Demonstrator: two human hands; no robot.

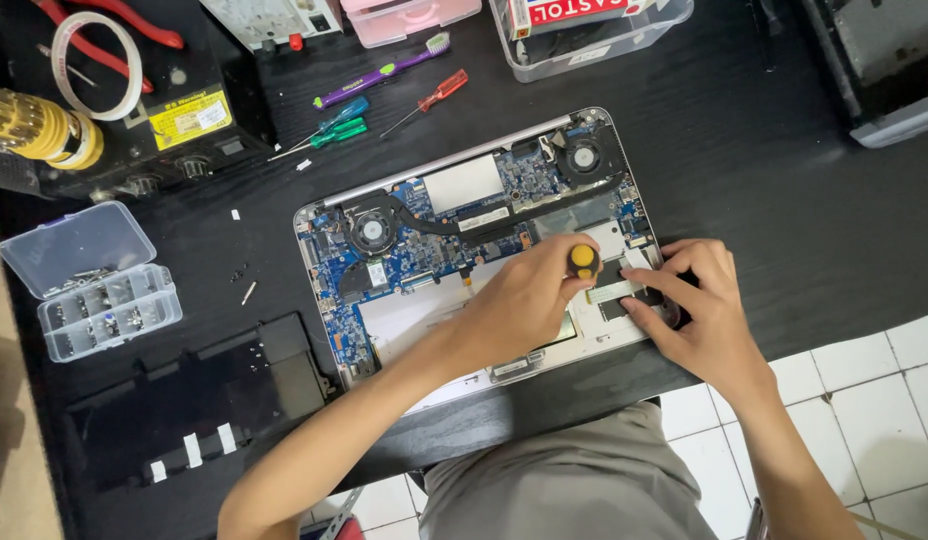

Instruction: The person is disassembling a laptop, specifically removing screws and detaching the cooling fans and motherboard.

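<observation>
1. Left grip (529, 300): clenched around a screwdriver with a yellow-and-black handle (583, 260), cap end up, tip hidden below the fist.
2. Right grip (699, 305): not clenched; fingertips (632, 305) pressed flat on a small green module (614, 291) inside the open laptop (464, 240), thumb and forefinger curled at its right end. Whether pinched or merely steadied: cannot tell.
3. Location: open laptop at the near edge of the black counter (784, 200), base cover off, board and two fans exposed. Module in the laptop's near right corner, just beside the screwdriver.
4. Handling, as a judgement: module thin, light, stiff and fragile; hold by the bare edges only, never by the chips or contacts. Screwdriver handle smooth and rounded, likely to slip unless wrapped fully in the palm.
5. Surroundings: clear screw organiser (109, 310) with lid raised near the left edge; flat black panel (204, 395) at the near left corner; loose screws (242, 270) between organiser and laptop; spare screwdrivers (339, 125) and a purple toothbrush (384, 72) toward the far edge.
</observation>
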